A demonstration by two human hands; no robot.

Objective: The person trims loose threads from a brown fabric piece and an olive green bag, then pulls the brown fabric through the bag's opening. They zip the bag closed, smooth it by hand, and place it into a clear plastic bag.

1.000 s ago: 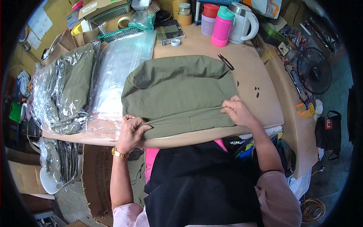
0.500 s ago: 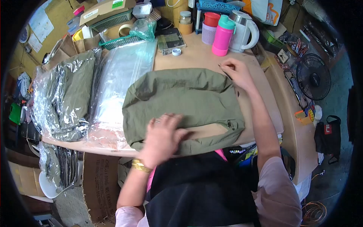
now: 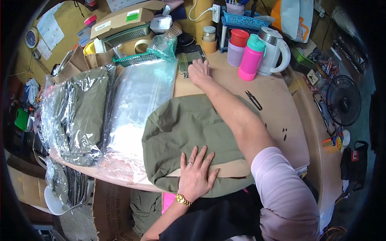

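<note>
On the counter (image 3: 295, 124), at its front edge, lies the olive cloth piece (image 3: 189, 128). The left hand (image 3: 197, 174) rests flat upon it, released, with fingers spread. The right hand (image 3: 200, 72) is at the dark patterned square (image 3: 186, 60) behind; whether it grasps something, I cannot tell. Black snips (image 3: 251, 97) lie beside the cloth, clear plastic bags (image 3: 140, 96) to its left.

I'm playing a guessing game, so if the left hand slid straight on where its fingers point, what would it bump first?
Sliding over the green cloth, the left hand would probably meet the right forearm first. The forearm's height is unclear, so the hand might pass underneath.
</note>
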